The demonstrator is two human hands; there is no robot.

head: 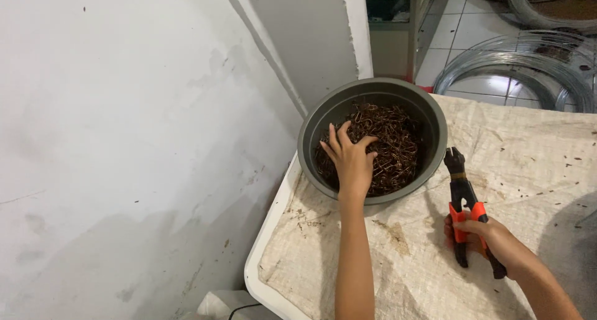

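My left hand is down in the grey bowl, fingers spread wide over the heap of brown wire hooks. It rests on top of the pile; I cannot tell whether any hook is pinched under the palm yet. My right hand has a firm grip closed round the orange-and-black handles of the pliers, nose pointing up toward the bowl's rim, jaws together and holding nothing. The pliers rest on the sackcloth that covers the tabletop, just beside the bowl.

As I judge it, the work is at its start or between pieces: the bowl is quite full, no hook lies out on the cloth, and the tool is idle. A hook has yet to be lifted out and brought to the pliers. Coils of wire lie on the floor beyond.
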